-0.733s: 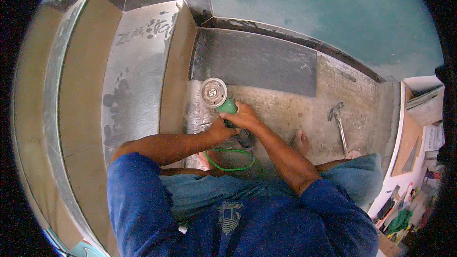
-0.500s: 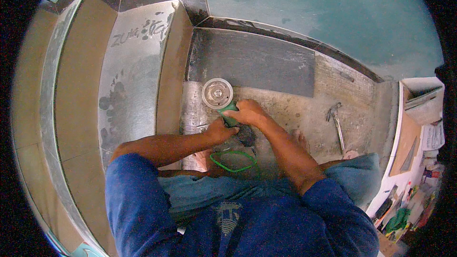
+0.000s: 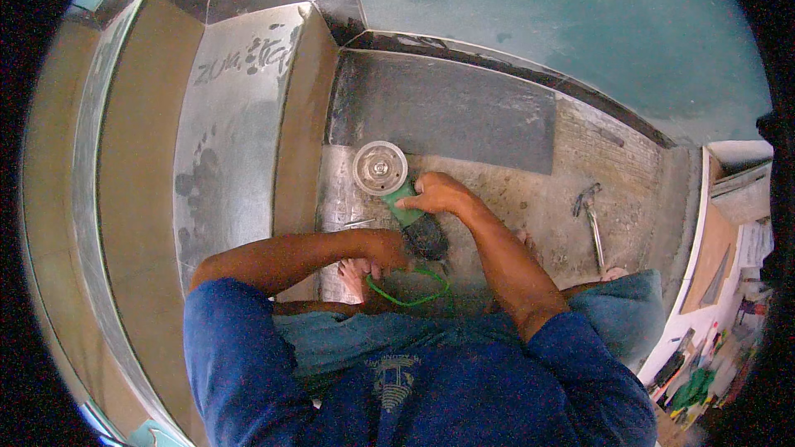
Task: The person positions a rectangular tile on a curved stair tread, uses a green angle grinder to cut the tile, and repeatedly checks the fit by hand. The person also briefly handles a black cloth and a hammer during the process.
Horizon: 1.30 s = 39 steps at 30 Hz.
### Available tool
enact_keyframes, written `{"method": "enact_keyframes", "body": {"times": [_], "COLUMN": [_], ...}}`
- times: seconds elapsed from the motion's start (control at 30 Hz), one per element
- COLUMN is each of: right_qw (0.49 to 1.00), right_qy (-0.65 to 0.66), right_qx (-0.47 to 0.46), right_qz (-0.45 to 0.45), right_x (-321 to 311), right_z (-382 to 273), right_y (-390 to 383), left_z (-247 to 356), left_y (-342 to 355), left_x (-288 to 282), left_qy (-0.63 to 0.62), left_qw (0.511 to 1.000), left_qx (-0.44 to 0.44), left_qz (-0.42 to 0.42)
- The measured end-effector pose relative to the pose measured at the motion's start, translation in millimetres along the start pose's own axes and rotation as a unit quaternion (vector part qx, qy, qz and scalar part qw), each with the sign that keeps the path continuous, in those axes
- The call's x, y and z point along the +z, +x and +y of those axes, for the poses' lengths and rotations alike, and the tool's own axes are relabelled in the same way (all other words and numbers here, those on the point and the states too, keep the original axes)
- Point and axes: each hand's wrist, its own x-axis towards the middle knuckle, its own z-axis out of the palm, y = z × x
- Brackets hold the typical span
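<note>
An angle grinder (image 3: 406,209) with a green and black body is tilted over the floor, its round metal disc (image 3: 380,169) facing up at the far end. My right hand (image 3: 439,195) wraps around the green part, just behind the disc. By the dark rear end of the grinder is my left hand (image 3: 385,250), turned down with its fingers hidden or blurred. Just below that hand, a bright green cord (image 3: 411,302) makes a loop close to my lap.
A dark tile (image 3: 443,108) lies beyond the grinder against the wall. On the rough floor to the right is a hammer (image 3: 591,223). Tiled steps (image 3: 228,132) rise on the left. A white board (image 3: 689,281) with tools and clutter stands far right. My feet are close by.
My left hand has come off the grinder's green body and moved down toward its rear end and the cord. The right hand keeps its hold on the grinder.
</note>
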Motion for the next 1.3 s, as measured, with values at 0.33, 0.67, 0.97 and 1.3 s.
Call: {"method": "enact_keyframes", "body": {"times": [0.33,0.67,0.97,1.3], "right_qw": [0.994,0.947,0.964,0.864], "right_qy": [-0.01,0.021,0.229,0.485], "right_qx": [0.064,0.085,0.116,0.124], "right_qz": [0.084,0.31,0.07,0.059], "right_x": [-110.7,-208.9,-249.4,-267.9], "right_z": [-53.4,-170.0,-313.9,-322.7], "right_y": [-111.5,-487.1,-731.0,-788.5], "left_z": [116.4,194.3,271.6,383.7], "left_y": [-161.7,-367.4,-501.7,-573.1], "left_x": [-21.2,145.5,192.1,133.4], "left_qy": [0.327,-0.148,-0.059,-0.082], "left_qw": [0.908,0.937,0.94,0.95], "left_qx": [0.185,0.246,0.259,0.284], "left_qz": [0.187,0.199,0.214,0.097]}}
